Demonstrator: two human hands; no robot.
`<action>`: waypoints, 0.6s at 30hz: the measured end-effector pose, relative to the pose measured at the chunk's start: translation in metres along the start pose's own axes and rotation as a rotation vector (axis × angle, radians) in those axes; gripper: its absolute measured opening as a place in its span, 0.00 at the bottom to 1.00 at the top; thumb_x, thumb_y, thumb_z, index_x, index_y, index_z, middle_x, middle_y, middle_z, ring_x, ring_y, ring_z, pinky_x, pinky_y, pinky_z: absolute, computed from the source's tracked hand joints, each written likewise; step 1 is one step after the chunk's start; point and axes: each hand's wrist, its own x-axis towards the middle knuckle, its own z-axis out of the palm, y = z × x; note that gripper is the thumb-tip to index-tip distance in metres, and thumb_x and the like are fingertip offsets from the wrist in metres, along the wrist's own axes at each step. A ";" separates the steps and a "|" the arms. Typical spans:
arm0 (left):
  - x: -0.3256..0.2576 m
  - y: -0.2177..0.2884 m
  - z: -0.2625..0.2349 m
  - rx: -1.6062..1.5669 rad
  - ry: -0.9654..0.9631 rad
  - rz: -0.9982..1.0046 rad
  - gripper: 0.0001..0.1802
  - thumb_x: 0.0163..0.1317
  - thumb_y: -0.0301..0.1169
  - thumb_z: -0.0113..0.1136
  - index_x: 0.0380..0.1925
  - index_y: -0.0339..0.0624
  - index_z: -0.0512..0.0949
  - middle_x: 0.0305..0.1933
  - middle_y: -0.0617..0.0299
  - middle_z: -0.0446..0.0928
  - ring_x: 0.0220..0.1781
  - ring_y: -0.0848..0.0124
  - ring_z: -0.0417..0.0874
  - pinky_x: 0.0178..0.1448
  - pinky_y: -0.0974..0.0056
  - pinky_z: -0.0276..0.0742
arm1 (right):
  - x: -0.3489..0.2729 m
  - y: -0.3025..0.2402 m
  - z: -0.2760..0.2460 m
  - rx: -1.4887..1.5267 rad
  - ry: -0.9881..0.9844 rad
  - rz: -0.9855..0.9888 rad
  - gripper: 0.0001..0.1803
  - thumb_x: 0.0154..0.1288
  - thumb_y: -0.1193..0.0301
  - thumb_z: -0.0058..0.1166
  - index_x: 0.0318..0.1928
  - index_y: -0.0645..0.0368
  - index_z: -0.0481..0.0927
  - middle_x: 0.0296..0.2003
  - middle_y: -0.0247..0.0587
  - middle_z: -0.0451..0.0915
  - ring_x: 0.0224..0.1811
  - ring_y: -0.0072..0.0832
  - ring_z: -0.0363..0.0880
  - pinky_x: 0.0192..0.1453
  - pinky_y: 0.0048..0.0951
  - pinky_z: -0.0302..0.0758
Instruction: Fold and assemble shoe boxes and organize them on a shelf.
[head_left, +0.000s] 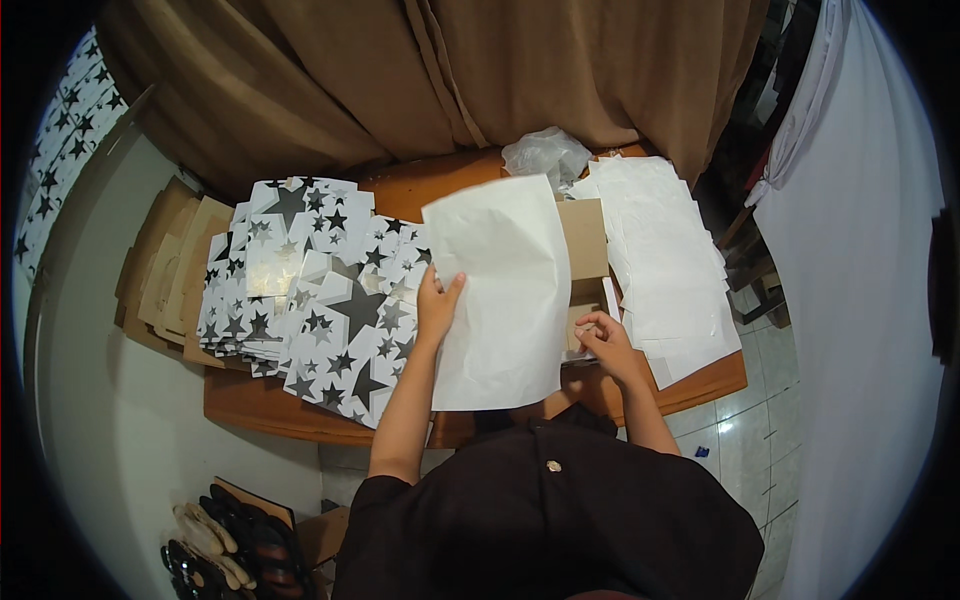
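A large white paper sheet [500, 290], slightly creased, stands tilted up in front of me over the table. My left hand [440, 300] is closed on its left edge, with the thumb across the front face. To the right of the sheet, my right hand [605, 345] has its fingers curled in, the thumb near the fingertips. Whether anything small is between them is hidden. Just beyond that hand lies an open brown cardboard box [583, 235], partly covered by the sheet. White cardboard pieces with black and grey stars [335, 310] are piled left of my left hand.
A stack of white sheets [675, 270] lies on the right of the wooden table [270, 405]. Crumpled clear plastic [545, 155] sits at the back. Brown cardboard pieces [170, 265] lean at the far left. Shoes [235, 545] are low on the left; brown curtains [330, 80] hang behind.
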 end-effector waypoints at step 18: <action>-0.028 -0.022 0.045 0.997 0.304 0.314 0.37 0.55 0.37 0.60 0.64 0.44 0.57 0.49 0.51 0.73 0.52 0.59 0.72 0.59 0.54 0.48 | -0.014 0.019 0.017 -0.789 0.581 -0.108 0.14 0.54 0.59 0.57 0.30 0.57 0.75 0.49 0.37 0.70 0.63 0.37 0.55 0.61 0.71 0.29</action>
